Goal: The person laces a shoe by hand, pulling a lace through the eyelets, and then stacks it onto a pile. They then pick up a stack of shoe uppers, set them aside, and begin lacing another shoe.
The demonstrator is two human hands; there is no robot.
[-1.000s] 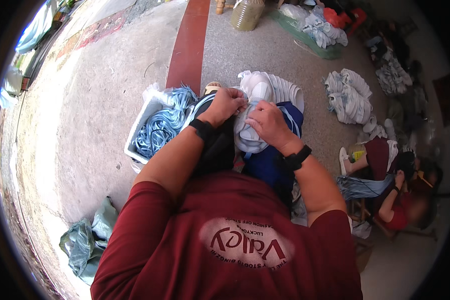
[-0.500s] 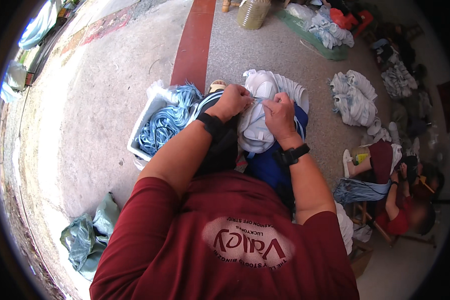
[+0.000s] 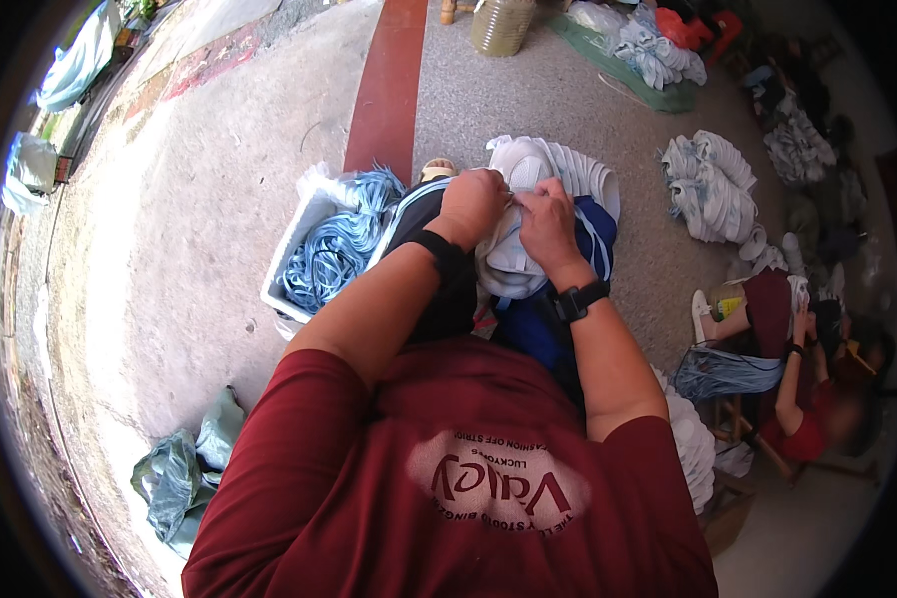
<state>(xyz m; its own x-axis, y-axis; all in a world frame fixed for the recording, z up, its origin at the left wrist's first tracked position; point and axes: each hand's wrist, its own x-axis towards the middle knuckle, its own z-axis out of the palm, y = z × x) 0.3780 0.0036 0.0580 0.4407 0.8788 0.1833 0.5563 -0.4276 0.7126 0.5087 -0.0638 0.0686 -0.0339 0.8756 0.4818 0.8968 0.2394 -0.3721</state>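
Observation:
A white shoe upper (image 3: 511, 251) lies on my lap, over dark and blue cloth. My left hand (image 3: 471, 206) is closed in a pinch at its upper left side, and my right hand (image 3: 550, 227) pinches close by on the right. A light blue shoelace runs between the fingertips, though its ends are hidden by my fingers. More white uppers (image 3: 590, 179) lie stacked just beyond the right hand. To the left, a white foam box (image 3: 272, 284) holds a tangle of light blue laces (image 3: 324, 261). Black bands circle both wrists.
Bundled white uppers (image 3: 708, 186) lie on the floor to the right. A co-worker (image 3: 797, 399) in red sits at the lower right, with blue laces (image 3: 728, 372) over the lap. A green plastic bag (image 3: 176, 483) lies at lower left, and a jar (image 3: 501, 27) stands at the far side.
My left hand has turned and shifted slightly, its back now covering more of the upper. The right hand has moved slightly left, and the fingertips stay close together.

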